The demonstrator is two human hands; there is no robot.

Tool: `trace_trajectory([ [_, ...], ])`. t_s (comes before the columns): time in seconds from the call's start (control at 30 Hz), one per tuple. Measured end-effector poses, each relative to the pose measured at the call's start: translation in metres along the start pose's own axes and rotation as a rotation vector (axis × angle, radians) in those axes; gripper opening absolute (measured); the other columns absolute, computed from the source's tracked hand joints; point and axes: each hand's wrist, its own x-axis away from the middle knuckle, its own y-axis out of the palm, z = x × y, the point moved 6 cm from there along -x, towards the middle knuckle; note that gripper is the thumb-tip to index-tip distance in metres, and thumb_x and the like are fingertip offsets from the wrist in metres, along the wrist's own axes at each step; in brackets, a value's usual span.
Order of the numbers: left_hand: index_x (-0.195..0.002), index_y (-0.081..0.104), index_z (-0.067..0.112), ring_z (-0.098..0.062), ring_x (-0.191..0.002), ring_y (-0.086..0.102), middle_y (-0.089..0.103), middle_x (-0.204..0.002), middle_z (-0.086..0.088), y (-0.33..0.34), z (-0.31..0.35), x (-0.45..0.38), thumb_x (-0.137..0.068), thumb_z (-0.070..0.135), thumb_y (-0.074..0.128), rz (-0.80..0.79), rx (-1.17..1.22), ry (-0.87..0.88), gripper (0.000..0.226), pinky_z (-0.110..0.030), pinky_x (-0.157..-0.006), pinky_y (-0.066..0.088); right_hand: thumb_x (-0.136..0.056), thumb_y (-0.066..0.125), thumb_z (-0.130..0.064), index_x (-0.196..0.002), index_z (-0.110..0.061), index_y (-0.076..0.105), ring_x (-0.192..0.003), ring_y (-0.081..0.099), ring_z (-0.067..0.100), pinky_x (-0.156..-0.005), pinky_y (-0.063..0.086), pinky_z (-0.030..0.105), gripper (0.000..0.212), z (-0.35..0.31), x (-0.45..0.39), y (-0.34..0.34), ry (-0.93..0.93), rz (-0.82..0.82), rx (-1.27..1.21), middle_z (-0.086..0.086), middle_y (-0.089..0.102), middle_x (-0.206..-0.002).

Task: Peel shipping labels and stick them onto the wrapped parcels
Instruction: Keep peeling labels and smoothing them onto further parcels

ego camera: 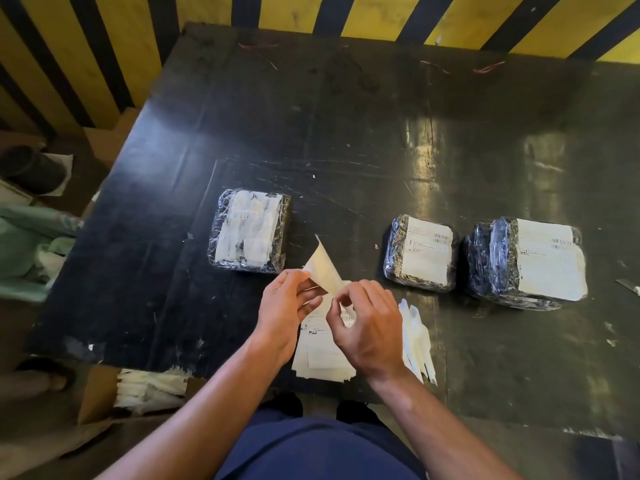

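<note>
Both hands (332,313) pinch label (325,268) over stack (320,355), mid-peel.

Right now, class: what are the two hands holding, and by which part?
Both the left hand and right hand pinch one label sheet at its lower corner, peeling it.

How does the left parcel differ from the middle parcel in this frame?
The left parcel shows a smudged white patch beneath its clear wrap with no readable print; the middle parcel carries a clean label with barcodes on top. The left parcel looks wider and flatter, the middle parcel more compact. Both are dark, plastic-wrapped and lie flat on the black table.
</note>
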Motion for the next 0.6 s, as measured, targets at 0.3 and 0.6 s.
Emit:
trace_trajectory([
  [0.3,-0.120,0.069,0.011,-0.026,-0.109,0.075,0.077,-0.117,-0.011,-0.019,0.020,-0.001,-0.107,0.043,0.050,-0.056,-0.086,0.141,0.040,-0.040,-0.094,0.058,-0.083,0.080,-0.007,-0.074,-0.018,0.069,-0.064,0.061,0.012,-0.062,0.051,0.027,0.018,0.038,-0.018,0.007,0.537,-0.099,-0.640,-0.003,0.070,-0.071],
  [0.6,-0.116,0.073,0.010,-0.020,-0.106,0.077,0.082,-0.110,-0.001,-0.046,0.039,-0.014,-0.102,0.028,0.067,-0.162,-0.456,0.116,0.023,-0.041,-0.103,0.058,-0.096,0.066,0.002,-0.073,-0.005,0.064,-0.061,0.064,0.003,-0.061,0.046,0.023,0.024,0.040,-0.024,0.022,0.894,-0.300,-1.292,0.002,0.069,-0.069],
])
